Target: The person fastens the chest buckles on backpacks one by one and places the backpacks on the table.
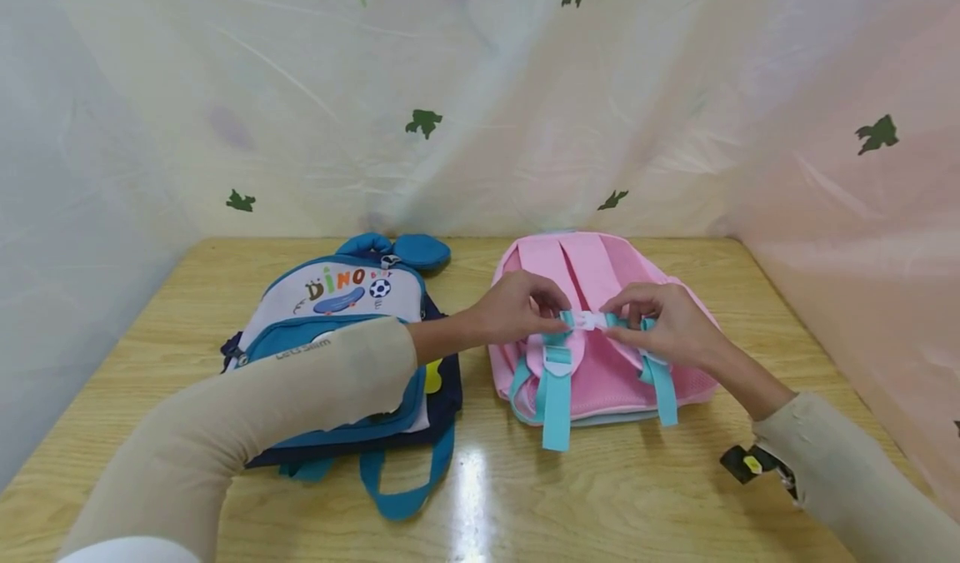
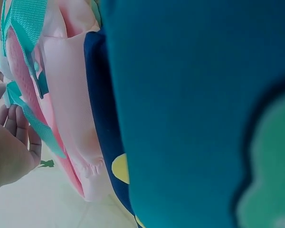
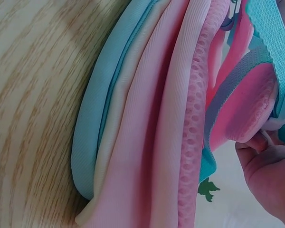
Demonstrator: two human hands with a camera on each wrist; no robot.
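A pink backpack (image 1: pixel 600 380) lies on the table with its shoulder straps facing up. Across those straps runs a turquoise chest strap with a white buckle (image 1: pixel 589 321), its two halves together. My left hand (image 1: pixel 519 306) pinches the strap at the buckle's left end, thumb and fingertips right at it. On the other side, my right hand (image 1: pixel 670 323) pinches the buckle's right end between thumb and fingers. Turquoise webbing (image 1: pixel 557 409) hangs from the shoulder-strap adjusters below. In the right wrist view, the right hand's fingertips (image 3: pixel 259 142) are close under the padded shoulder strap.
To the left lies a blue and white dinosaur backpack (image 1: pixel 341 296), front up, beneath my left forearm. Its blue webbing loop (image 1: pixel 401 505) reaches toward the front of the wooden table (image 1: pixel 600 505). A pale curtain (image 1: pixel 480 171) with leaf prints rises behind.
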